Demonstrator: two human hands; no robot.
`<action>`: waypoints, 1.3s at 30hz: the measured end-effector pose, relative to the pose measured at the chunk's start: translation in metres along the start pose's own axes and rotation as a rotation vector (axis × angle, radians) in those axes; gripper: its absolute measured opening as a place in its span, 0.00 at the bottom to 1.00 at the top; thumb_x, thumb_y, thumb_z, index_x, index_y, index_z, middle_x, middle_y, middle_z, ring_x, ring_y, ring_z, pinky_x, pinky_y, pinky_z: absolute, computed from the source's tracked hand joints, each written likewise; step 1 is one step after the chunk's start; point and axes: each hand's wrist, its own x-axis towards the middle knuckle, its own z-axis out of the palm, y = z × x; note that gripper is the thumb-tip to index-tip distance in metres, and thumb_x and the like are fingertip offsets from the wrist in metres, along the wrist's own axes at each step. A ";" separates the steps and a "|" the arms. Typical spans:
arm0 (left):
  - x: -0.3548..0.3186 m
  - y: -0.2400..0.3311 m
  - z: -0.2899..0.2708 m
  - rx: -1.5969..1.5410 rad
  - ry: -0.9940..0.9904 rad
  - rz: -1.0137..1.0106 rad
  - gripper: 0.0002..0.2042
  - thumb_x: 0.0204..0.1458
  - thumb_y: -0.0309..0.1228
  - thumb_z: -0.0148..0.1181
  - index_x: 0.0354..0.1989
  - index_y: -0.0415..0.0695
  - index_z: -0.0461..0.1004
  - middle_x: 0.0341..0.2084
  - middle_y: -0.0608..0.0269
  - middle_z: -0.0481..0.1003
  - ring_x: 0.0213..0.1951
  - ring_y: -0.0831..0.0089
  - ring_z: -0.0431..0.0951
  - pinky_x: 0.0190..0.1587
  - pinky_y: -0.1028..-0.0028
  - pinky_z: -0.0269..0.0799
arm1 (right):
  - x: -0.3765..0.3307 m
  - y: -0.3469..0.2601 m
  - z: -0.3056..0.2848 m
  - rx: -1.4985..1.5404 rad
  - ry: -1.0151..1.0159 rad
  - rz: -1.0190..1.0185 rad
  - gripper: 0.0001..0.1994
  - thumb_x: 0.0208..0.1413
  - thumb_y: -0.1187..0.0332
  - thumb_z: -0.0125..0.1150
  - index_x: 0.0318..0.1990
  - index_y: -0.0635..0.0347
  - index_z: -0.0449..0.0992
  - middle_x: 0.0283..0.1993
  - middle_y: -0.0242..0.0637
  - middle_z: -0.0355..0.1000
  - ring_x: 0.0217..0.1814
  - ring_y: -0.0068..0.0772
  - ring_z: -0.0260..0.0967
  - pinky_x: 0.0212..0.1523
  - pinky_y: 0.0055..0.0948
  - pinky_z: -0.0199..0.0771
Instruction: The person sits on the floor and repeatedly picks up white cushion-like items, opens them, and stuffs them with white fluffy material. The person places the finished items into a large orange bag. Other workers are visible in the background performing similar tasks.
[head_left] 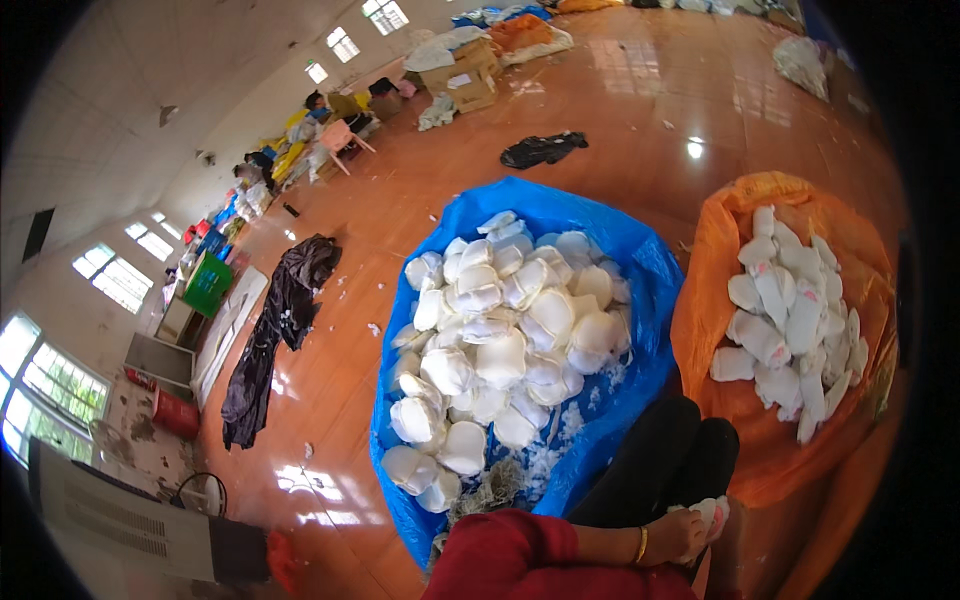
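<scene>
- White piece [716, 514], small, soft-looking, marked with pink, lay in the left hand [682, 535], just off the near right edge of the blue bag [655, 285].
- Left fingers were curled, grasping that piece; finer finger placement was too small to tell. Right hand's fingers: could not tell.
- Yellow bracelet [642, 545] at the left wrist; red sleeve [510, 550] overlapped the blue bag's near edge.
- Black-clad legs [635, 465] covered the blue bag's near right corner.
- Inside the blue bag: heaped rounded white pads [500, 355], puffy and seamed, with white fluff [540, 465] and a grey fibrous clump [495, 485] on the near side.
- Right of the blue bag: orange bag [706, 235] with slimmer white pieces [803, 315], some bearing pink marks too small to make out.
- Left of the blue bag: crumpled dark plastic [268, 350]; farther left, a green box [208, 284].
- Beyond the blue bag: black plastic scrap [543, 150]; farther off, cardboard box [480, 92] with a pale label-like patch, unreadable.
</scene>
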 end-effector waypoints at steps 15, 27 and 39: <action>0.025 -0.004 0.074 -0.416 0.169 -0.343 0.08 0.46 0.31 0.52 0.23 0.41 0.74 0.27 0.57 0.74 0.30 0.63 0.74 0.34 0.64 0.68 | -0.012 -0.008 0.000 -0.070 -0.011 -0.038 0.09 0.44 0.64 0.61 0.30 0.58 0.72 0.28 0.37 0.70 0.30 0.41 0.69 0.31 0.36 0.69; 0.020 0.003 0.012 -0.057 -0.097 -0.032 0.16 0.47 0.31 0.48 0.41 0.34 0.72 0.26 0.55 0.75 0.28 0.61 0.75 0.33 0.64 0.69 | -0.028 0.014 -0.014 -0.044 0.081 0.007 0.09 0.40 0.63 0.61 0.28 0.57 0.71 0.27 0.39 0.69 0.32 0.46 0.69 0.32 0.39 0.68; 0.030 0.002 -0.016 -0.002 -0.093 0.048 0.05 0.44 0.26 0.53 0.31 0.41 0.70 0.25 0.57 0.71 0.22 0.66 0.76 0.22 0.71 0.72 | 0.073 0.088 -0.014 -0.732 0.152 -0.657 0.10 0.38 0.63 0.62 0.26 0.56 0.70 0.26 0.41 0.68 0.32 0.49 0.68 0.33 0.41 0.67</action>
